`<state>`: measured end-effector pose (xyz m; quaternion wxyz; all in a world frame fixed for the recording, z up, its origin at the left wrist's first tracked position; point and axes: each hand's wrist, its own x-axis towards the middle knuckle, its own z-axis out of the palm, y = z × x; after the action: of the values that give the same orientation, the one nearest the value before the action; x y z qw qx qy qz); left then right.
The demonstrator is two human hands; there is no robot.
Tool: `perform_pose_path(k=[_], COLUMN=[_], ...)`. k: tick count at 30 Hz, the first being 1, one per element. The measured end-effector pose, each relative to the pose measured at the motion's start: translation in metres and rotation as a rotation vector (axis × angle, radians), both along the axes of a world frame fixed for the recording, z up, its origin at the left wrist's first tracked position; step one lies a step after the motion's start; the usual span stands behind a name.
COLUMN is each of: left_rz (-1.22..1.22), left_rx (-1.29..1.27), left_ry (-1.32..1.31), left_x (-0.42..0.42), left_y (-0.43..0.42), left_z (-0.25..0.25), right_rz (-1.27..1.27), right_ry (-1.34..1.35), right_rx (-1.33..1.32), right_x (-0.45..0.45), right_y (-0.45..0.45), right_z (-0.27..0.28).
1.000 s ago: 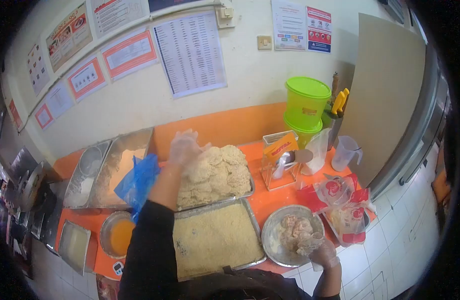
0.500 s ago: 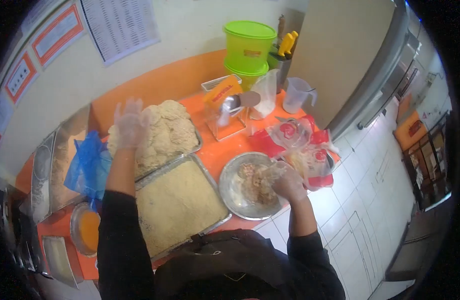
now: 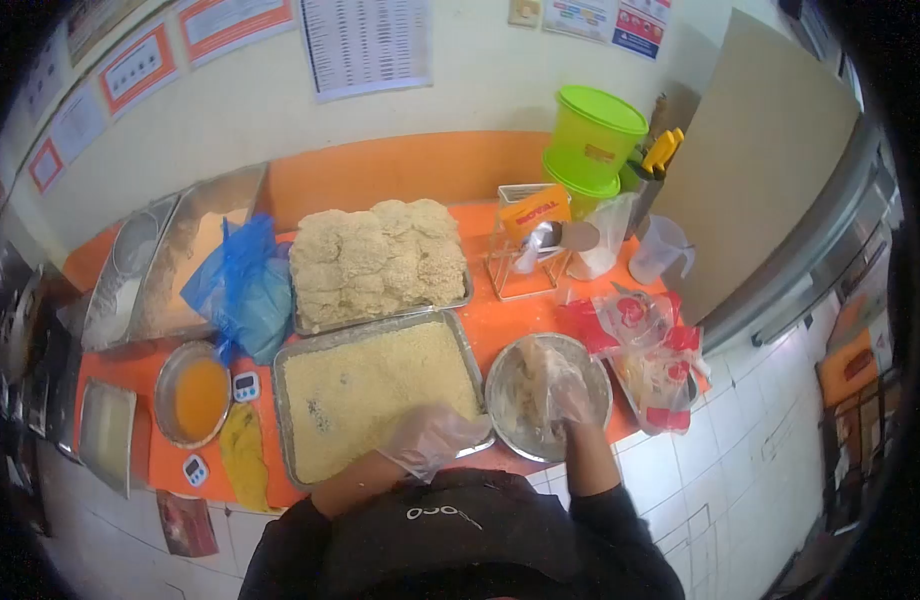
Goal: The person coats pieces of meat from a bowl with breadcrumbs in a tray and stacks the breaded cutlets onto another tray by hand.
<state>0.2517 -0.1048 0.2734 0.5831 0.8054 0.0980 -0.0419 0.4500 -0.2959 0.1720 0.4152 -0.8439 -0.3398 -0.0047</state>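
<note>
My right hand (image 3: 570, 403), in a loose clear plastic glove, reaches into a round metal bowl (image 3: 500, 400). Its fingers blur into a pale, wet-looking mixture (image 3: 525, 385) in the bowl, so their grip does not show. My left hand (image 3: 435, 440), also gloved, is low over the front right corner of a metal tray (image 3: 286, 420) filled with yellowish crumbs (image 3: 380, 385). Its fingers stretch toward the bowl, with nothing seen in them. Behind that tray, breaded pieces (image 3: 380, 260) are piled on a second tray (image 3: 470, 292).
Left are a blue plastic bag (image 3: 245, 290), a bowl of orange liquid (image 3: 200, 400), flour bins (image 3: 185, 275), two timers (image 3: 246, 387) and a yellow cloth (image 3: 242, 455). Red-and-clear packets (image 3: 635, 325), a wire stand (image 3: 525, 280), a measuring jug (image 3: 660, 250) and green tubs (image 3: 595, 140) are to the right.
My left hand has come back from over the piled breaded pieces to the crumb tray's front edge. My right hand stays at the bowl, now deeper inside. The view has turned left.
</note>
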Motion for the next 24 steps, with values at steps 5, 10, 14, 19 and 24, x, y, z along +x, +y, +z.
perform_pose_path(k=[5,10,14,19,24], left_rz=[-0.19,-0.313,-0.242,-0.236,-0.292], left_rx=[0.339,0.425,0.523,0.273,-0.288], left_ry=[0.118,-0.083,-0.266,-0.344,-0.59], left_x=[0.011,0.03,0.049,0.052,0.066], left_y=[-0.031,-0.049,-0.064,-0.071,-0.089], left_z=[0.004,-0.007,-0.009,0.027,-0.038], right_rz=[-0.029,0.058,0.086,0.101,0.112], right_ry=[0.878,1.158,1.224,1.245,1.249], right_rx=[0.875,1.217,1.301,1.313,1.297], right_x=[-0.007,-0.004,-0.012,-0.013,-0.017], right_y=[0.017,0.008,0.003,0.006,0.011], right_z=[0.03,0.071,0.076,0.08,0.08])
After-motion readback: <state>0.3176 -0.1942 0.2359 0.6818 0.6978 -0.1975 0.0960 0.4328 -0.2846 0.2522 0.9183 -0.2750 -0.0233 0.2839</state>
